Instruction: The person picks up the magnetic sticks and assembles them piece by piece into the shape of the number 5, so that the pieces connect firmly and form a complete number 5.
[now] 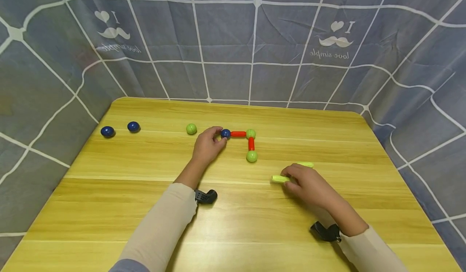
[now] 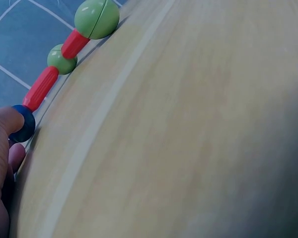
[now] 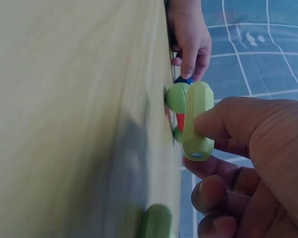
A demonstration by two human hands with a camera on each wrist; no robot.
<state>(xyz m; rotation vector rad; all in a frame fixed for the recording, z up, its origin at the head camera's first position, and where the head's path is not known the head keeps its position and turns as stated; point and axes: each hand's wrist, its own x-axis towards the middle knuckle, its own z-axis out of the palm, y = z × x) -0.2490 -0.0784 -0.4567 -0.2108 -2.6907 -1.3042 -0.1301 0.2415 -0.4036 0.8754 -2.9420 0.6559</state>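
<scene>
My left hand point(image 1: 208, 145) pinches the blue ball point(image 1: 225, 133) between thumb and fingers. From that ball a red rod point(image 1: 238, 134) runs to a green ball point(image 1: 250, 133), and a second red rod point(image 1: 251, 144) joins it to another green ball point(image 1: 252, 156), forming a corner. The left wrist view shows my left thumb against the blue ball point(image 2: 25, 125). At the right, my right hand point(image 1: 309, 185) holds a yellow-green rod point(image 1: 279, 179), pinched by thumb and fingers in the right wrist view point(image 3: 198, 119). Another yellow-green rod point(image 1: 306, 164) lies just behind that hand.
A loose green ball point(image 1: 191, 128) lies left of my left hand. Two blue balls point(image 1: 133, 126) point(image 1: 107, 132) sit at the table's far left. Grey-blue curtain point(image 1: 225, 33) with white lines hangs behind and beside the wooden table point(image 1: 240, 223).
</scene>
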